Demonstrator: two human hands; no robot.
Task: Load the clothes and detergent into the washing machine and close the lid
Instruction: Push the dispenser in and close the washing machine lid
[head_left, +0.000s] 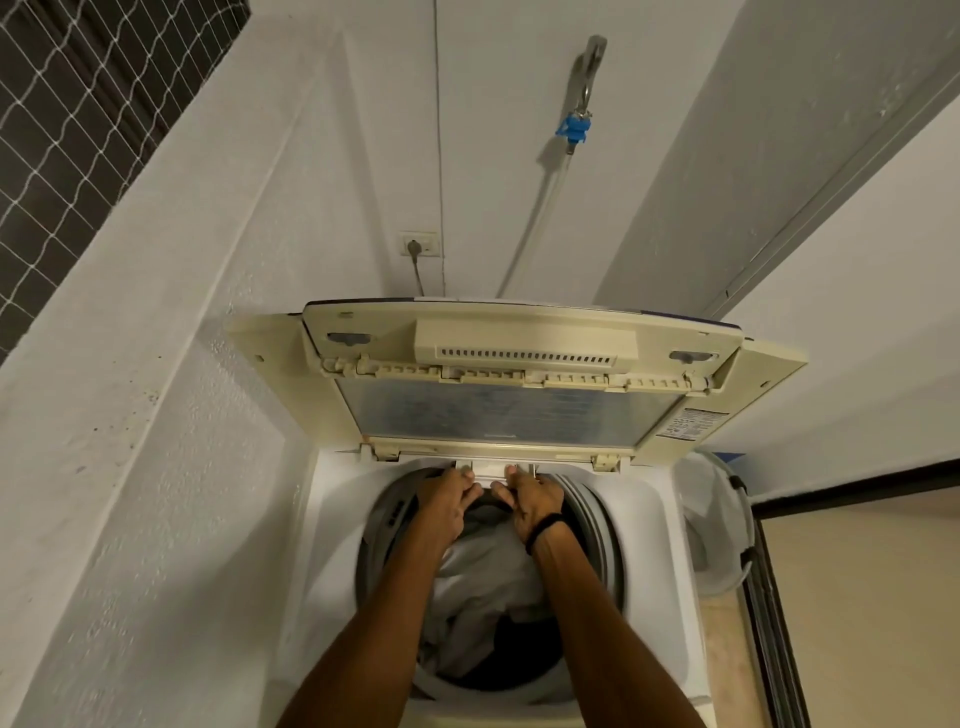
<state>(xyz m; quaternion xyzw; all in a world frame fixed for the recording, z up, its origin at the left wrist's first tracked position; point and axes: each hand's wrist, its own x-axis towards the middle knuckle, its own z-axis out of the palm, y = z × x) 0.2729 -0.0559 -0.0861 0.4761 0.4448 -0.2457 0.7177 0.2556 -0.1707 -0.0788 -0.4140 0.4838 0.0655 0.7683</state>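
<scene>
A white top-loading washing machine (332, 545) stands below me with its cream lid (519, 374) folded up against the back wall. Grey and dark clothes (483, 587) fill the drum. At the drum's far rim sits a small white detergent drawer (491, 472). My left hand (447, 501) and my right hand (532, 499) both reach over the clothes to that drawer, fingertips touching its front edge. A dark band circles my right wrist. Whether either hand grips the drawer or only rests on it is not clear. No detergent container is in view.
A white wall closes in on the left. A tap with a blue fitting (574, 127) and a hose hang on the back wall, near a socket with a plug (418, 245). A pale laundry basket (711, 525) stands to the right of the machine by a dark door frame.
</scene>
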